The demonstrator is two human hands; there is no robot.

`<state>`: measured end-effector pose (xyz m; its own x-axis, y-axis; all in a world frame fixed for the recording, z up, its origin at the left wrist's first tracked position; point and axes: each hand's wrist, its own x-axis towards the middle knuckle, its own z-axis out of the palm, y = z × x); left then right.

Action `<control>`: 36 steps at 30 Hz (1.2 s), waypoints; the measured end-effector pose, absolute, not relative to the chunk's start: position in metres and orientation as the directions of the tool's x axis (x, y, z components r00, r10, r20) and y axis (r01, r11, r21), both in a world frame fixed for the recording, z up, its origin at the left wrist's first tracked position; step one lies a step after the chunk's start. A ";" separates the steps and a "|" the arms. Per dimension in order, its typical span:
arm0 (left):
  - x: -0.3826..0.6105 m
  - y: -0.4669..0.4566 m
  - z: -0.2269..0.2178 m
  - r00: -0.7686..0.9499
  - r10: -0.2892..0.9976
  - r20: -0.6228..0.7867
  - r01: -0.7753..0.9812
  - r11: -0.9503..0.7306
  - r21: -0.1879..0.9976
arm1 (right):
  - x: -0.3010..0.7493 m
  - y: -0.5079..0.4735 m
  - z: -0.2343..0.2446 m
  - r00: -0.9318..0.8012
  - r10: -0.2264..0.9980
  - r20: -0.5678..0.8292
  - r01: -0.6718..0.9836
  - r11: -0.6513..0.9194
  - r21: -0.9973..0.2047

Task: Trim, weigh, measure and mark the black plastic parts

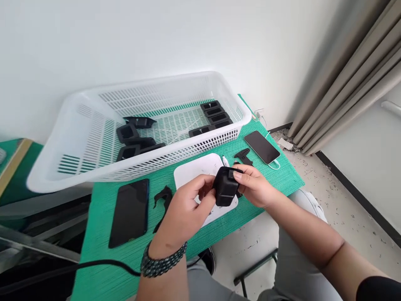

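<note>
Both my hands hold one black plastic housing (225, 187) above a white flat pad (197, 169) on the green table mat (103, 267). My left hand (188, 205), with a bead bracelet at the wrist, grips the housing's left side with closed fingers. My right hand (255, 184) pinches its top right, thumb on a small black piece there. A black clip-shaped part (163, 198) lies just left of my left hand. Another black part (243, 156) lies behind my right hand.
A white slotted basket (94, 167) stands behind, holding several black housings (133, 140) at left and more (214, 115) at right. A dark phone (130, 211) lies at left, a second phone (262, 146) with white cable at right. A black cable (94, 264) crosses the front.
</note>
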<state>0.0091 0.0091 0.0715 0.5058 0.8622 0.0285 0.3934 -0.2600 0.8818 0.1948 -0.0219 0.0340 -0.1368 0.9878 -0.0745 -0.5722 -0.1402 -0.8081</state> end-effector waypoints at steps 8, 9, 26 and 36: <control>0.018 0.006 0.068 0.525 0.849 0.066 0.324 -0.271 0.907 | 0.211 -0.031 0.032 -0.163 0.981 -0.105 -0.669 -0.188 -0.719; 0.019 0.005 0.068 0.540 0.839 0.066 0.321 -0.278 0.905 | 0.214 -0.034 0.031 -0.166 0.980 -0.113 -0.672 -0.196 -0.714; 0.037 -0.014 0.057 0.663 0.745 0.069 0.320 -0.365 0.874 | 0.227 -0.075 0.018 -0.085 0.987 -0.134 -0.800 -0.148 -0.581; 0.066 -0.054 0.053 0.807 0.591 -0.018 0.271 -0.343 0.899 | 0.241 -0.150 0.013 -0.026 0.977 -0.213 -0.845 -0.135 -0.517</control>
